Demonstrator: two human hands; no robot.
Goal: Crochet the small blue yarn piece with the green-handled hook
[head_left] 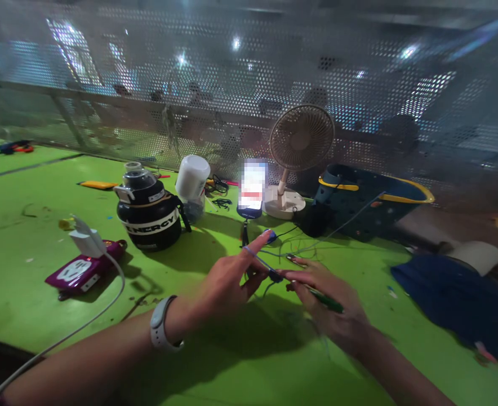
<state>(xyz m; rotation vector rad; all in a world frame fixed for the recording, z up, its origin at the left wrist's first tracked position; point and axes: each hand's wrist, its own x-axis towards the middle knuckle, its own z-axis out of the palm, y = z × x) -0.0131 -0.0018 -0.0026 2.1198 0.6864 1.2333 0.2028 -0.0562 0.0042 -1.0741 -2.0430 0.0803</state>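
Note:
A small dark-blue piece of crochet (275,275) is pinched between the thumb and fingers of my left hand (226,282). The index finger of that hand points up and away, with blue yarn (257,258) running from it down to the piece. My right hand (331,296) grips a crochet hook with a green handle (327,301), its tip end meeting the piece where both hands come together. The hook's very tip is too small to make out. A loose grey-blue strand (350,223) stretches over the table toward the dark basket (371,208).
Beyond my hands stand a lit phone (252,189), a desk fan (302,138) and a white-topped bottle (193,176). To the left are a black jug (150,217) and a purple power bank (86,268) with a cable. Dark-blue cloth (456,299) lies right on the green table (215,361).

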